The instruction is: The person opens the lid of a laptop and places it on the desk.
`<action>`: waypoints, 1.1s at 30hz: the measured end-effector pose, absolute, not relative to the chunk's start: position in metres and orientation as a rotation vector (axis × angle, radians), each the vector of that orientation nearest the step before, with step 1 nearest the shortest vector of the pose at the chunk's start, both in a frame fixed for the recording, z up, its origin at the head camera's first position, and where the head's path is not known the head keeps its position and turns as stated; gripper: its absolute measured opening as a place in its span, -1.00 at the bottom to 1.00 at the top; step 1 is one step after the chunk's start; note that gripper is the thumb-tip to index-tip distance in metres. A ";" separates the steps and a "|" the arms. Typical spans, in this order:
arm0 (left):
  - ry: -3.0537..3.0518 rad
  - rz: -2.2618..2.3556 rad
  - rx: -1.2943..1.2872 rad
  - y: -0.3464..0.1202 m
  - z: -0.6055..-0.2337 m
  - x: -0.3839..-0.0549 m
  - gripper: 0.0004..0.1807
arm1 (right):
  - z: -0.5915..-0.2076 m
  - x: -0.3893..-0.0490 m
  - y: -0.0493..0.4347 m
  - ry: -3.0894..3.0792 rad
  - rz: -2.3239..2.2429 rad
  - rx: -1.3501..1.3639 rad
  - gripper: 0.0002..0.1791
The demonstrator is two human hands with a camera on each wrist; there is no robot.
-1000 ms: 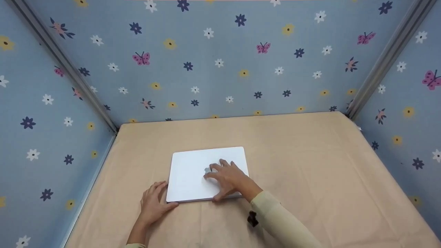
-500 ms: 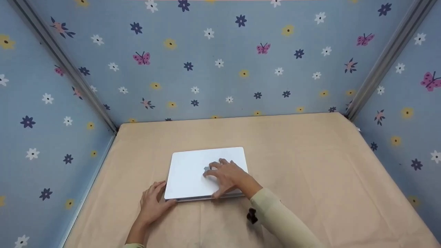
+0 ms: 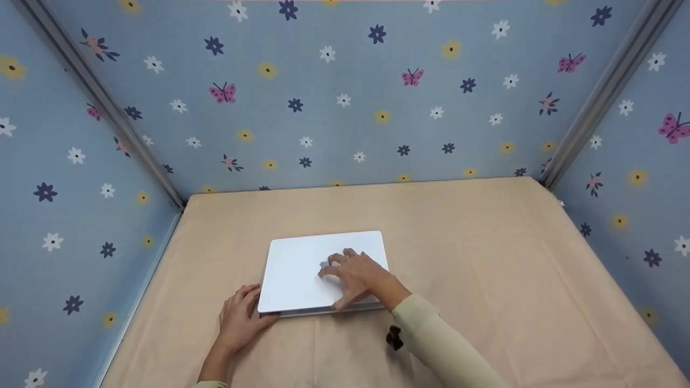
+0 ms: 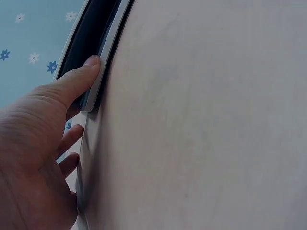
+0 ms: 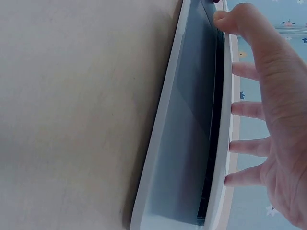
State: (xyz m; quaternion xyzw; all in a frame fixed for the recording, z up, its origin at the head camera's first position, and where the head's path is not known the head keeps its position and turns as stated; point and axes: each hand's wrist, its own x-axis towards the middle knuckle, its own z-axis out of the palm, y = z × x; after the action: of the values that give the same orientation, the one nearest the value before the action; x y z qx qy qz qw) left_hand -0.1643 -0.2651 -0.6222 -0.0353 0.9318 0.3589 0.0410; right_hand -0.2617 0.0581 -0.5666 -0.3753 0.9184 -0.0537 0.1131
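Note:
A white laptop (image 3: 294, 275) lies on the cloth-covered table with a slim gap between its lid and base along the near edge. My right hand (image 3: 358, 275) spans the lid; in the right wrist view its thumb (image 5: 225, 21) hooks the lid's edge and the other fingertips rest on the lid's outer face. Between lid and base (image 5: 184, 115), a dark inner surface shows. At the near left corner, my left hand (image 3: 237, 318) holds the base, its thumb (image 4: 79, 81) on the base's front edge and its fingers along the left side. A grey mark on the lid is partly covered by my right fingers.
Beige cloth (image 3: 485, 258) covers the table around the laptop. Blue patterned panels (image 3: 345, 81) close off the back and both sides, with grey metal posts (image 3: 604, 91) in the corners. A small dark object (image 3: 395, 338) shows beside the right sleeve (image 3: 442, 339).
The lid's near edge has risen slightly off the base, so a narrow dark gap shows where the laptop looked closed a second ago. Both hands have stayed nearly in place.

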 end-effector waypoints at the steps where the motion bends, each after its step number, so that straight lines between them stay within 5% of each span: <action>1: 2.847 1.104 -0.113 -0.265 -0.622 -0.164 -0.07 | -0.567 -0.261 0.058 2.690 -0.164 -1.093 -0.01; 33: 2.856 1.016 -0.106 -0.264 -0.619 -0.165 -0.03 | -0.550 -0.268 0.058 2.616 -0.211 -1.056 -0.04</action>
State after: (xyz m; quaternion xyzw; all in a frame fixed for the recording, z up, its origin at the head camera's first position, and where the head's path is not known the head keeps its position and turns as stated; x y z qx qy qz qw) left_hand -0.1650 -0.2639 -0.6195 -0.0348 0.9402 0.3344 0.0543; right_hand -0.2683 0.0583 -0.5504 -0.3687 0.9134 -0.0738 0.1558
